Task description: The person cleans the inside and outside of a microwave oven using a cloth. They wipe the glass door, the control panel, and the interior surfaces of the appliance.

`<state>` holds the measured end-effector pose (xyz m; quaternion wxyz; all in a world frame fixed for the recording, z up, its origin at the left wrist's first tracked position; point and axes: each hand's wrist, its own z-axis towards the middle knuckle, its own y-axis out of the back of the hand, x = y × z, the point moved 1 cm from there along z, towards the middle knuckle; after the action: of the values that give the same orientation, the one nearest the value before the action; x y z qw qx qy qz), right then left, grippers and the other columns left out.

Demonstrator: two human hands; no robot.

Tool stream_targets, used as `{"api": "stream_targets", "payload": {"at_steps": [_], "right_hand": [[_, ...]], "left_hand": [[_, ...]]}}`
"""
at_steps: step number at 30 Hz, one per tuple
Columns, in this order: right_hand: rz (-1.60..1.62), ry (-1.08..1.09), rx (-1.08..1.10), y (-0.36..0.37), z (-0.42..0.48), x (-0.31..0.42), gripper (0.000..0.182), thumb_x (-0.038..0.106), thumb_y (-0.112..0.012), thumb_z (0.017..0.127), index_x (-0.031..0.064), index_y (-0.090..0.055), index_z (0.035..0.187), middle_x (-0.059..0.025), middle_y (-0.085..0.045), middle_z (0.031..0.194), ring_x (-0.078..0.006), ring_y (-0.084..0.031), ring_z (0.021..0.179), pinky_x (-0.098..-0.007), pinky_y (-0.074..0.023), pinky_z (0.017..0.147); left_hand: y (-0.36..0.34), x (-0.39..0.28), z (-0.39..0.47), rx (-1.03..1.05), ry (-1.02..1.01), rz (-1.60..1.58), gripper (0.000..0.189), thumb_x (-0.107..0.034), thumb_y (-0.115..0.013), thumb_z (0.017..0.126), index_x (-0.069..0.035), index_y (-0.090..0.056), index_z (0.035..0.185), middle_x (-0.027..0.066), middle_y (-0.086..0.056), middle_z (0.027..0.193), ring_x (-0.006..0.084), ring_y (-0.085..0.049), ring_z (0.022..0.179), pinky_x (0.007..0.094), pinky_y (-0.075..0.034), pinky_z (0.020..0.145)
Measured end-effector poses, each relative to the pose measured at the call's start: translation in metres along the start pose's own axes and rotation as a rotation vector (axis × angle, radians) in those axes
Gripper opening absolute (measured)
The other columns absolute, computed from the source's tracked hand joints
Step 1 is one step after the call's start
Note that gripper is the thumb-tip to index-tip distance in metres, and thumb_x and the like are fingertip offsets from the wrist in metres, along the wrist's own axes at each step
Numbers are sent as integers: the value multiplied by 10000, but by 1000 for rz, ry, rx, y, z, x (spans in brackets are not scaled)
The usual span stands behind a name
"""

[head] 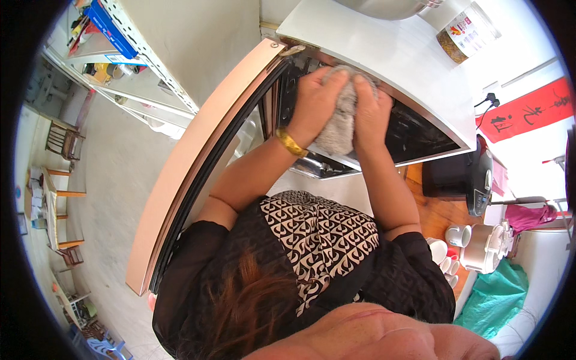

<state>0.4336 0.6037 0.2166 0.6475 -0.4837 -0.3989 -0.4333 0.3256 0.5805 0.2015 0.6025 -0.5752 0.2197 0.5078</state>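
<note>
Both hands grip a bunched grey cloth (344,108) between them. My left hand (313,101), below which a gold-coloured bracelet sits on the wrist, presses its left side. On the right side, my right hand (374,108) has its thumb on the cloth, near the other thumb. The cloth is at the upper front opening of a white-topped cabinet (373,42) that looks like a refrigerator. Its rose-gold door (193,162), edged with a black gasket, stands swung out to the left. The dark front (418,130) beneath the top is partly covered by my hands.
A metal bowl (391,9) and a clear jar (468,33) stand on the cabinet top. At right are a black rice cooker (454,175), white cups (458,236) and a green cloth (495,297). White shelving (148,58) stands beyond the door, with wooden chairs (63,140) farther left.
</note>
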Motion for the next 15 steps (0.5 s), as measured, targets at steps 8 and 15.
{"api": "stream_targets", "payload": {"at_steps": [8, 15], "right_hand": [[-29, -56, -32, 24, -3, 1, 247, 220, -679, 956, -6, -702, 860, -1, -658, 823, -78, -563, 725, -262, -469, 658], [-33, 4, -24, 5, -1, 0, 224, 208, -675, 961, -2, -706, 890, 4, -656, 838, -78, -561, 725, -266, -467, 656]], "left_hand": [[-15, 5, -5, 49, -2, 73, 231, -193, -602, 1019, 10, -694, 959, -29, -651, 844, 38, -550, 752, 232, -480, 665], [-7, 0, -1, 7, -4, -26, 241, -186, -609, 1004, 34, -697, 957, -10, -670, 841, 39, -563, 762, 237, -489, 671]]}}
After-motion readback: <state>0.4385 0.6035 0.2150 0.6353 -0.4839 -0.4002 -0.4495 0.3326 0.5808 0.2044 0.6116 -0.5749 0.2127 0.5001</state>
